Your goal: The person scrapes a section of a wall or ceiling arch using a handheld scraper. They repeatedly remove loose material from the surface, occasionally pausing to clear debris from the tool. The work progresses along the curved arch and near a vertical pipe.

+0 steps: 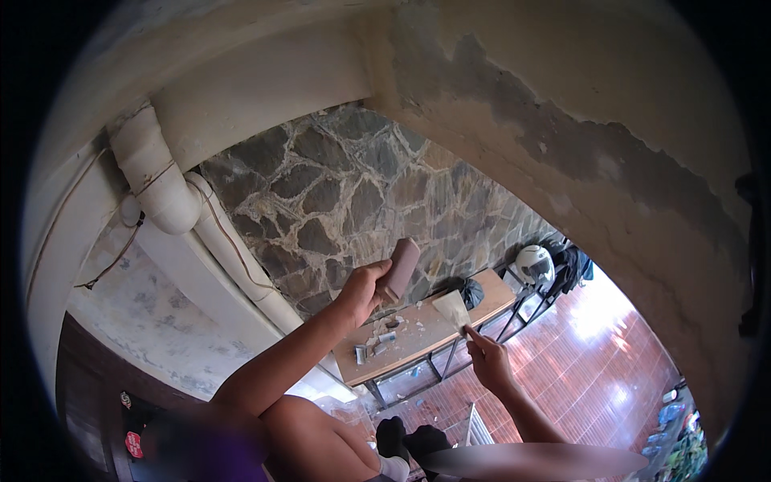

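Observation:
My left hand (361, 293) is closed around a reddish-brown block, like a sanding block (404, 265), raised in front of the stone wall. Lower and to the right, my right hand (490, 363) grips the handle of a wide-bladed scraper (452, 308). The scraper's pale flat blade points up and left, away from my fingers. It appears in front of the wooden bench top (422, 341); whether it touches anything I cannot tell. Loose chips and small grey pieces (376, 347) lie on the bench.
A beam with peeled paint (554, 136) crosses above right. A white pipe (157, 173) with cables runs down the left. Below are a dark bag (467, 291), a white helmet (534, 265), and the red tiled floor (562, 353). My dark-covered feet (411, 438) are near a white ladder-like frame (479, 426).

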### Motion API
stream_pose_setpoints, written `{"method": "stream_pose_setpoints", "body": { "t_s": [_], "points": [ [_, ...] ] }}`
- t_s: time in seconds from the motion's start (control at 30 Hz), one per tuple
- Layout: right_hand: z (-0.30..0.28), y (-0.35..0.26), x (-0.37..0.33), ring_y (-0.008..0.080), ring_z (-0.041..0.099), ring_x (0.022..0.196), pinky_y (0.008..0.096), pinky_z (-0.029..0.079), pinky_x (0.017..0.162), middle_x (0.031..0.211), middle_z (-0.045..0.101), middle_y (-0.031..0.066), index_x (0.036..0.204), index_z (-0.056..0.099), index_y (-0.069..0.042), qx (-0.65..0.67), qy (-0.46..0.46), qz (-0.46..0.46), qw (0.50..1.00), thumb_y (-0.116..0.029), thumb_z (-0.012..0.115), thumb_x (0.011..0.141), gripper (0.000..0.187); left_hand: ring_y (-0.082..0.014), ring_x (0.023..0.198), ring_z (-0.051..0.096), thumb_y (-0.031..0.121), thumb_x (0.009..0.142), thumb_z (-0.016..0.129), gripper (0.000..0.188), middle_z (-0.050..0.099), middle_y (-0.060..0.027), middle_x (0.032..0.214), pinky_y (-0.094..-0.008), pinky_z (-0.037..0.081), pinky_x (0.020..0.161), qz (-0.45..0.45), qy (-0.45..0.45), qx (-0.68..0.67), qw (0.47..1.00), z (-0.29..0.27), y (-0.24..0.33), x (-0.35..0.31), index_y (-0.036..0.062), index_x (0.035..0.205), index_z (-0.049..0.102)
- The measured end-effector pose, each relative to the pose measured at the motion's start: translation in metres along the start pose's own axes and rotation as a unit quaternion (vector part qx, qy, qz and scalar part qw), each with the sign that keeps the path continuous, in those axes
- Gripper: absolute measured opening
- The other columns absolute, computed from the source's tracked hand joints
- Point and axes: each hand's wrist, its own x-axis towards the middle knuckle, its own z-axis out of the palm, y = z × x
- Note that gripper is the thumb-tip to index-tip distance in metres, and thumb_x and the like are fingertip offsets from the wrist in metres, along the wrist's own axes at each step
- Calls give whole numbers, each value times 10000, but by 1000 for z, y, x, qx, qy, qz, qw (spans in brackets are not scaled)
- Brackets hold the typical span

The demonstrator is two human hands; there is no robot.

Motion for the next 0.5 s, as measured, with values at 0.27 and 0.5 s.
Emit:
{"method": "stream_pose_setpoints", "body": {
  "t_s": [0.27, 0.5],
  "points": [
    [31, -66, 52, 55, 497, 606, 235, 462, 592, 801, 572, 27, 1427, 484, -78, 367, -84, 149, 914, -73, 513, 985, 443, -114, 923, 630, 207, 982, 583, 380, 681, -45, 1070, -285, 509, 819, 87, -72, 119, 987, -14, -26, -1, 17, 1312, 585],
    [69, -82, -8, 78, 522, 677, 259, 462, 637, 715, 569, 42, 1367, 557, -85, 240, -161, 66, 955, -43, 527, 960, 410, -120, 868, 641, 242, 970, 607, 388, 680, -53, 1049, -285, 518, 772, 102, 62, 112, 987, -42, -13, 3, -3, 1271, 607]
  ]
}}
